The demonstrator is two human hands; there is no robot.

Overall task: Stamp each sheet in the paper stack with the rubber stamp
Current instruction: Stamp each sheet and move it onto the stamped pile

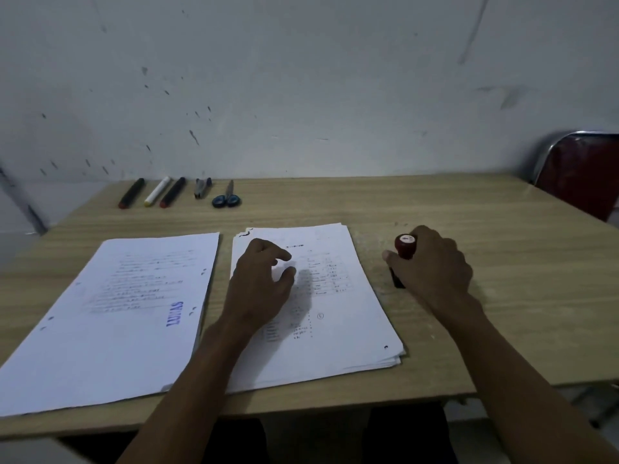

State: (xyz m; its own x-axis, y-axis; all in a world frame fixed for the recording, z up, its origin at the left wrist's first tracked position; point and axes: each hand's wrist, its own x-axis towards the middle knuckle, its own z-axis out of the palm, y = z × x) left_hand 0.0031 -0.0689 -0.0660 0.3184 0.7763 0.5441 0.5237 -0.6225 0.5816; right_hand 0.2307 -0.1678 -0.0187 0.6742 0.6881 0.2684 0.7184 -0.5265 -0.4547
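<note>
Two hands working: my right hand (432, 262) is gripping the rubber stamp (405, 246); left hand (259, 283), fingers relaxed, should be pinning the paper stack (348, 296) flat.

Along the desk's (435, 209) far edge I see three markers (155, 192), a stapler (202, 187), blue-handled scissors (227, 197), and a red chair (582, 172) at right.

Wood-grain tan table (469, 209). White printed paper stack (348, 316) at centre; white stamped pile (110, 316) at 9 o'clock, blue mark (175, 313). Dark red rubber stamp (405, 246) at 3 o'clock. Blue-handled scissors (226, 197) at 12 o'clock. Dark red chair (582, 175) at 2 o'clock.
</note>
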